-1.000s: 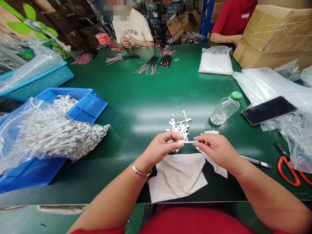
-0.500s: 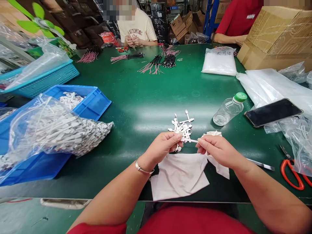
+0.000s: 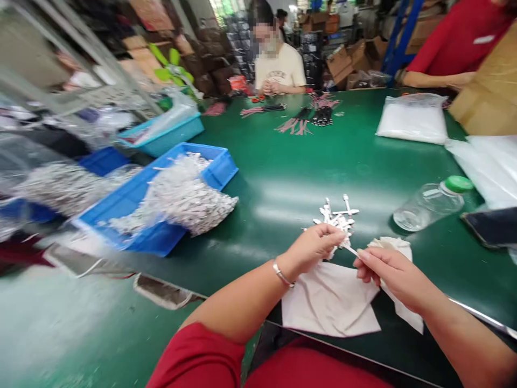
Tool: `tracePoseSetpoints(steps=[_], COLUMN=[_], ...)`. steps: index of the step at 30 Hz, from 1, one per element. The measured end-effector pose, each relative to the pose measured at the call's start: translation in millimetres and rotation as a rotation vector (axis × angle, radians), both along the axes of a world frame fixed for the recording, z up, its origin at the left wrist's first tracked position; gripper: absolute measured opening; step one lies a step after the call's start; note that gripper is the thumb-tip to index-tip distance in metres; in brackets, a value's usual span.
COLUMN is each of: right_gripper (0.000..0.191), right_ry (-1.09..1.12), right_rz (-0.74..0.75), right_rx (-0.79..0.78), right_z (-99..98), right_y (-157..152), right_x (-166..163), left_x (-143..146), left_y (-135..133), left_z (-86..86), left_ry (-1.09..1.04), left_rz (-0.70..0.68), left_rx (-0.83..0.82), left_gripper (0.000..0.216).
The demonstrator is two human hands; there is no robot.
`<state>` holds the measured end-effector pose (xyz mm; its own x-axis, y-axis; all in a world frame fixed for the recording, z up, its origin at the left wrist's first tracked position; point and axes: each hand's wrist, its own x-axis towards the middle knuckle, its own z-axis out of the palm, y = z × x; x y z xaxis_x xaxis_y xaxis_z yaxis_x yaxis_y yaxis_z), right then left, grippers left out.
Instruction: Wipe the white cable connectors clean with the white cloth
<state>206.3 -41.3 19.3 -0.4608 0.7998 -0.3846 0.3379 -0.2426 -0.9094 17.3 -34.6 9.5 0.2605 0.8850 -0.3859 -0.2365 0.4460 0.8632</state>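
A short white cable [image 3: 350, 250] is stretched between my two hands, sloping down to the right. My left hand [image 3: 315, 249] pinches one end and hides it. At the other end, the thumb and fingers of my right hand [image 3: 390, 268] are closed on the cable. Just beyond my left hand lies a loose pile of similar white cables [image 3: 337, 220] with small end pieces. A pale cloth [image 3: 329, 310] is spread on the table below my hands. Another crumpled cloth [image 3: 404, 250] lies behind and partly under my right hand.
Left on the green table [image 3: 274, 167] stands a blue bin [image 3: 222, 167], with a bag of white cables [image 3: 197, 202] over its rim. A clear bottle [image 3: 430, 207] and a phone [image 3: 488, 226] lie to the right. A co-worker [image 3: 280, 70] sits across the table, near black-and-pink wire bundles [image 3: 299, 121].
My view has swung left, so the table and its things appear farther right and more floor shows. Both hands keep hold of the cable, which now slopes more steeply.
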Motion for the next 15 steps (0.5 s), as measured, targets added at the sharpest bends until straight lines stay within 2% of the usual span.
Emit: tracePoseSetpoints(steps=[2,4,7,11,15], right_gripper=[0.053,0.052,0.049,0.042,0.046], right_ry=[-0.015,-0.012,-0.061,-0.101,0.044], right_rz=[0.000,0.071,0.206,0.132,0.134], right_rx=[-0.026,-0.010,0.143,0.408,0.413], right_z=[-6.9,-12.9,-17.9,-20.9,-27.2], right_y=[-4,-8,-11,-11,-11], right_x=[-7,-12,-15,-13,-12], left_x=[6,13,21,31,49], left_y=[-2,-3,-4,-10,-21], left_z=[-4.1,-7.5,-6.2,6.5,19.4], left_ry=[-0.013,-0.031,-0.049,0.012,0.197], left_rz=[0.046,0.118,0.221,0.266,0.282], left_rx=[0.022,0.041,0.090,0.220,0.469], left_gripper=[0.043,0.044,0.038,0.026,0.016])
